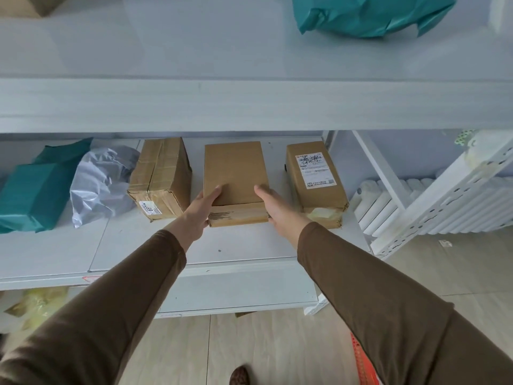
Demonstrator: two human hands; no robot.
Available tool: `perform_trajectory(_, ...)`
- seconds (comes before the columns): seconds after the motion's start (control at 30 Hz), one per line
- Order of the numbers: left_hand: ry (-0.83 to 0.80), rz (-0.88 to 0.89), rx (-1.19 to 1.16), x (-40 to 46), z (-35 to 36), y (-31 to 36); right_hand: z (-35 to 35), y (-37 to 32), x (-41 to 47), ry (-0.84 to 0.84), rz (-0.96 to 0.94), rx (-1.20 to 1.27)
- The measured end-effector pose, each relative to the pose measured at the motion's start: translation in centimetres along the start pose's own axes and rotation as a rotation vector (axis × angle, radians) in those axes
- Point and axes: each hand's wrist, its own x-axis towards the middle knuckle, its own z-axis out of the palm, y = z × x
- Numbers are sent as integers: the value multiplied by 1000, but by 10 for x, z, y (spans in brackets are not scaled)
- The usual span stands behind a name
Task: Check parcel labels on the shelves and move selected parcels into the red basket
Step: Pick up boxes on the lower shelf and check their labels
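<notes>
Three boxes (236, 173) abreast on shelf (144, 245)

Narrow gaps flank the middle box (234, 173), hemmed by the taped box (161, 176) and labelled box (315, 182) (front shelf (155, 245) lies bare).

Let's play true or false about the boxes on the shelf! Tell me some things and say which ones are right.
1. Both hands, left hand and right hand, are on the middle box. True.
2. The middle box shows a big white label on top. False: its top is plain; the right box has one.
3. Three cardboard boxes sit in a row. True.
4. The grey bag is on the upper shelf. False: it lies beside the left box.
</notes>
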Motion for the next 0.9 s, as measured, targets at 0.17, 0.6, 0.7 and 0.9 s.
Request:
perform_trajectory(0.17,-20,48,-49,-46,-3,2,-7,-3,-56,11,-114,-41)
perform_trajectory(0.6,-310,-113,-293,-203,-13,-37,-58,29,-225,193,-660,-187)
perform_trajectory(0.7,-331,-104,-454,-216,-15,-66,-50,51,-250,237,-777,-247)
perform_trajectory(0.9,-301,-85,-497,-235,-17,-90,-28,77,-292,350,-1063,-500)
